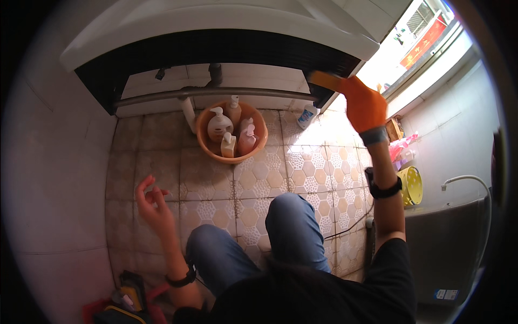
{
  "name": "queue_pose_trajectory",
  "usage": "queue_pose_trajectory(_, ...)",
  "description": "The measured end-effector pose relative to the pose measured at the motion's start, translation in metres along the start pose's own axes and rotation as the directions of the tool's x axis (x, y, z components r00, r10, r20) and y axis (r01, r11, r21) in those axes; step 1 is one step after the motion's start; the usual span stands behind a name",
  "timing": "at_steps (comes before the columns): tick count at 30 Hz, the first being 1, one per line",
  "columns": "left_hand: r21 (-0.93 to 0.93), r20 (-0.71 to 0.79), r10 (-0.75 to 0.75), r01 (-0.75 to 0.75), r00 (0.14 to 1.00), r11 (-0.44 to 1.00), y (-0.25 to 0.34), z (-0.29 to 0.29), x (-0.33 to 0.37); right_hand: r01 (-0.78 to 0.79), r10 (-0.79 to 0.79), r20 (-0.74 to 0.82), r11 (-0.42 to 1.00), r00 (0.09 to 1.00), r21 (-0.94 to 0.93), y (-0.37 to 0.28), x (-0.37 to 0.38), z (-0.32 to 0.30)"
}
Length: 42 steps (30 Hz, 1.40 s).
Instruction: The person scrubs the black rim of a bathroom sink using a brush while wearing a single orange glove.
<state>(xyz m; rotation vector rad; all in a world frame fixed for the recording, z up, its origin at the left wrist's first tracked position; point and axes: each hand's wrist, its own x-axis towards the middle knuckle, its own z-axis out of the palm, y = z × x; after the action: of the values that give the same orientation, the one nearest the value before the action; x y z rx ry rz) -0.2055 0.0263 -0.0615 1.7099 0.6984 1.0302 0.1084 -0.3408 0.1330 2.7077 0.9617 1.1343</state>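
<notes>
My right hand (366,105), in an orange glove with a grey cuff, is raised by the right end of the dark cabinet front (243,46) under the white basin (216,16). A flat brownish-orange piece (327,81) sticks out leftward from the closed glove, reaching the cabinet's corner. Its kind is unclear. Bare and holding nothing, my left hand (154,202) hovers above the floor at left with loosely bent fingers apart. Between the hands stands an orange basin (233,158) with several pump bottles (220,125) inside. A white bottle (308,116) rests on the floor below the right hand.
A metal bar (243,92) and a drain pipe (188,113) run beneath the cabinet. On the right are a yellow basket (411,185), a grey appliance (448,248) with a white hose (475,178), and a bright window. Red and black items (127,302) lie at lower left.
</notes>
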Motion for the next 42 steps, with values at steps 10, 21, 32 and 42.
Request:
queue_pose_trajectory(10, -0.178, 0.144, 0.073, -0.047, 0.987, 0.983, 0.039, 0.066, -0.005, 0.144, -0.172, 0.015, 0.868, 0.985, 0.475, -0.232, 0.104, 0.004)
queue_pose_trajectory(21, -0.029, -0.032, -0.002, 0.001, 0.999, 1.000, 0.003, 0.009, 0.008, -0.181, 0.185, -0.055, 0.981, 0.981, 0.065, -0.001, -0.019, 0.000)
queue_pose_trajectory(32, -0.085, 0.019, 0.027, -0.026, 0.999, 0.996, -0.008, 0.019, 0.001, -0.048, 0.105, -0.267, 0.976, 0.958, 0.210, -0.117, 0.056, 0.000)
queue_pose_trajectory(42, -0.105, 0.008, 0.038, -0.037, 0.999, 0.994, 0.010, 0.010, -0.006, 0.172, -0.041, -0.280, 0.870, 0.959, 0.462, -0.316, 0.153, 0.002)
